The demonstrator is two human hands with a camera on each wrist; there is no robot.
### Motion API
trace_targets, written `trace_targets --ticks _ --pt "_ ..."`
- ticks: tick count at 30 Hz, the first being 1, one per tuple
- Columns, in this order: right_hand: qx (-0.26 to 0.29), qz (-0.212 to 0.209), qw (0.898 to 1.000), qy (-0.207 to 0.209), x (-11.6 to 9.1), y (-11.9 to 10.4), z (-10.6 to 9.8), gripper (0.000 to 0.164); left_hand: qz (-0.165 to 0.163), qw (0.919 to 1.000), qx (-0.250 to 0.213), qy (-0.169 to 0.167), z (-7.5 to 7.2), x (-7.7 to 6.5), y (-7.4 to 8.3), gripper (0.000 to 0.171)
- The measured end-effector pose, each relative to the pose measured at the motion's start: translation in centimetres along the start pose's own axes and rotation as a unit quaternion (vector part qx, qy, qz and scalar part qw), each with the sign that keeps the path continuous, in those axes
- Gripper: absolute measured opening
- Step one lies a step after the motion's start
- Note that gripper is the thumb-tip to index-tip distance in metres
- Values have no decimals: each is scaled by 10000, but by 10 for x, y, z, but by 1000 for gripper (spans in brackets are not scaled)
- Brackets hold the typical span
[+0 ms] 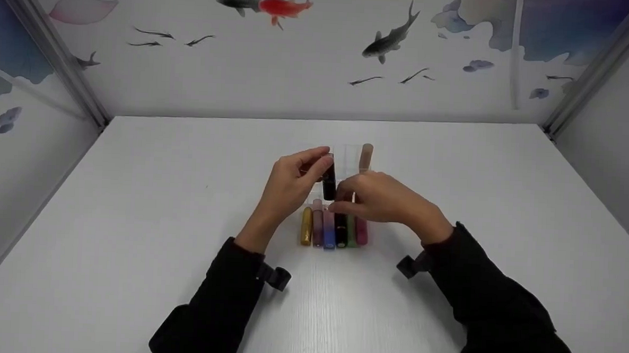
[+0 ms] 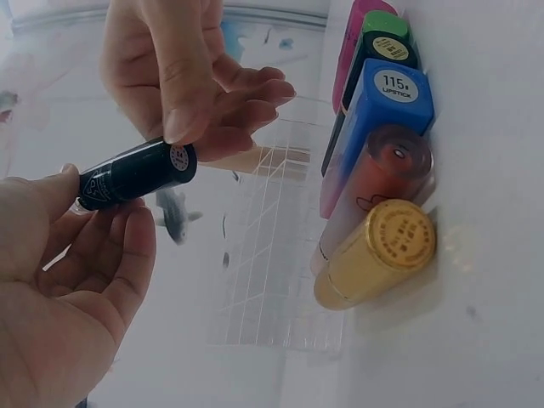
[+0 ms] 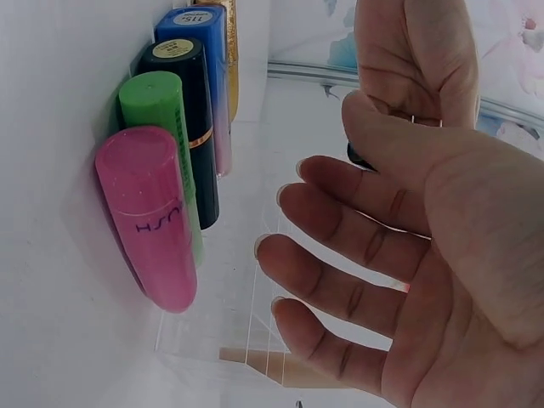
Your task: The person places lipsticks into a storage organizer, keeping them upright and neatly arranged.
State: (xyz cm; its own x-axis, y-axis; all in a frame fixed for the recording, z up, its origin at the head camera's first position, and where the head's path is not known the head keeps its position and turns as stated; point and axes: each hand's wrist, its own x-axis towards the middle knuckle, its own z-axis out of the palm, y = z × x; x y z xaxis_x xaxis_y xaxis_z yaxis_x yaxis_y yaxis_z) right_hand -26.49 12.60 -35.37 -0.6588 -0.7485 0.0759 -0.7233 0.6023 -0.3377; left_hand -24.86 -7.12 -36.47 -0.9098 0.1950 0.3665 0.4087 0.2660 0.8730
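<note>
My left hand pinches a black lipstick tube between thumb and fingers, above the front of a clear divided organizer. The tube stands nearly upright in the head view, and its labelled end faces the left wrist camera. My right hand is beside that end. Its thumb overlaps the tube in the left wrist view, while its other fingers are loosely extended and spread. Only a small dark bit of the tube shows past the right thumb in the right wrist view.
In front of the organizer is a row of lip tubes: gold, mauve, blue-and-pink, black with a gold band, green and pink. A beige tube stands at the organizer's back right. Printed walls enclose the white table.
</note>
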Motion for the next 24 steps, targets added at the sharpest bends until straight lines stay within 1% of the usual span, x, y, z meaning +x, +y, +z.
trace_targets --ticks 2,6,9,12,15,19,22,24 --pt "-22 21 10000 36 -1 2 -3 25 7 10000 0 36 -1 0 0 38" --pt "-25 214 9996 192 -3 7 -10 24 42 9998 9 183 -4 1 1 36" --pt "-73 404 9986 319 -6 11 -16 21 128 9991 60 394 -6 1 1 35" --pt "-141 630 9972 374 -8 17 -19 17 304 9971 186 675 -6 2 0 35" --pt "-187 905 9953 277 -10 22 -20 18 504 9935 327 972 -6 2 -1 35" --pt "-271 1253 9917 -36 -9 28 -17 21 634 9885 431 1304 -7 3 -3 34" --pt "-380 1324 9904 -146 -7 32 -13 19 667 9855 440 1496 -7 5 -4 32" --pt "-447 1307 9903 -111 -6 34 -10 18 695 9838 439 1593 -7 5 -4 32"
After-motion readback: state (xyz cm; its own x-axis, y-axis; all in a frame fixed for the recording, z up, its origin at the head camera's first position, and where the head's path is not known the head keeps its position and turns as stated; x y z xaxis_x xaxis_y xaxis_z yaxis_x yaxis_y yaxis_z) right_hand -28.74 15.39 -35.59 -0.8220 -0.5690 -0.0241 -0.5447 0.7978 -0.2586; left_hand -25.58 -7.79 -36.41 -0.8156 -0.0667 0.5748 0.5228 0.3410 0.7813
